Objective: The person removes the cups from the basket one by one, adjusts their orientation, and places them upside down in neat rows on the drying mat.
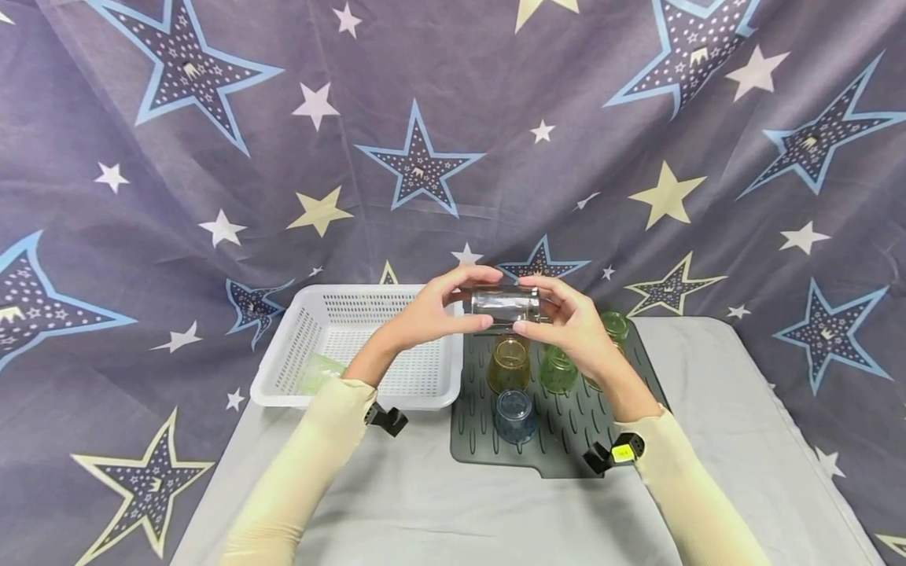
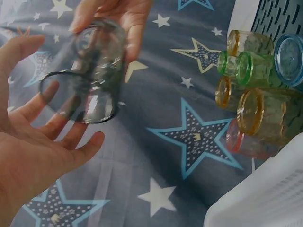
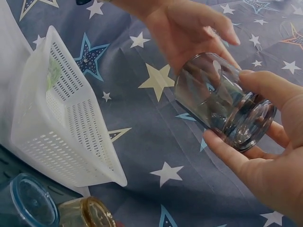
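Observation:
A clear, grey-tinted drinking glass (image 1: 504, 305) lies sideways in the air between the two hands, above the back of the dark mat. My right hand (image 1: 572, 324) grips it near the thick base, thumb on one side and fingers on the other, as the right wrist view shows. Around the mouth end is my left hand (image 1: 440, 308), its thumb and fingers spread apart. In the left wrist view, some left fingers (image 2: 78, 137) lie behind the glass's rim; whether they touch it I cannot tell.
A white perforated basket (image 1: 382, 402) stands left, with a light green thing (image 1: 320, 373) inside. On the dark ridged mat (image 1: 488, 450) stand several upside-down glasses, including a yellow glass (image 1: 509, 365), a blue glass (image 1: 515, 417) and a green glass (image 1: 557, 369). A starred curtain (image 1: 439, 71) hangs behind.

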The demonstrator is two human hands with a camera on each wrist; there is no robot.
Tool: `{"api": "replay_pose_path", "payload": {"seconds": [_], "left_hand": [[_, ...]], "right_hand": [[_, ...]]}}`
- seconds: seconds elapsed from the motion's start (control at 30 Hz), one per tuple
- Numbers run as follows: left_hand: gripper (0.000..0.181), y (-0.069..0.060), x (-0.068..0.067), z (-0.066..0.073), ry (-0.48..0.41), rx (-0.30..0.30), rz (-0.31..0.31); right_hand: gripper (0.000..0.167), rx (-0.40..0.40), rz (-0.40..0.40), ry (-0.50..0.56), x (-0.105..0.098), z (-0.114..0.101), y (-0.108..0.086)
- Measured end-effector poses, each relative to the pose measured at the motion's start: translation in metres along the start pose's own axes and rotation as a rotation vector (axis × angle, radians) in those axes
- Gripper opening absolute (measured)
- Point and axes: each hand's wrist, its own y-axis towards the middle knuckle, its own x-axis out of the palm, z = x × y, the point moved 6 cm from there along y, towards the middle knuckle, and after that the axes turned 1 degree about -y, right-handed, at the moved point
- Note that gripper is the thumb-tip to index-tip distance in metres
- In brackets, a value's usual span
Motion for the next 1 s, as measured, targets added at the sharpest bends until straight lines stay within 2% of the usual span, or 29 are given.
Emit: {"api": "replay_pose_path", "payload": {"seconds": [0.1,0.27,0.37,0.47,0.57,0.77,1.0], "left_hand": [[0.055,-0.003,-0.011,0.006,0.034,-0.009,0.034],[0.052,-0.008,-0.033,0.013,0.027,-0.033,0.094],[0.053,-0.013,-0.045,0.009,0.036,-0.07,0.113],[0.052,-0.018,-0.057,-0.002,0.068,-0.135,0.118],[0.049,-0.024,-0.069,-0.018,0.092,-0.252,0.129],[0.046,-0.04,-0.093,-0.053,0.133,-0.538,0.164],[0.054,-0.068,-0.123,-0.091,0.166,-0.827,0.189]], "right_hand": [[0.063,0.016,0.003,-0.017,-0.001,0.001,-0.001],[0.065,0.021,0.015,-0.042,-0.006,0.001,-0.003],[0.063,0.015,0.016,-0.05,-0.009,0.001,-0.004],[0.063,0.01,0.017,-0.066,-0.013,0.001,-0.005],[0.063,0.003,0.019,-0.101,-0.018,-0.001,-0.005],[0.064,-0.012,-0.017,-0.22,-0.027,-0.006,-0.004],[0.062,-0.024,-0.067,-0.378,-0.039,-0.011,-0.002]]}}
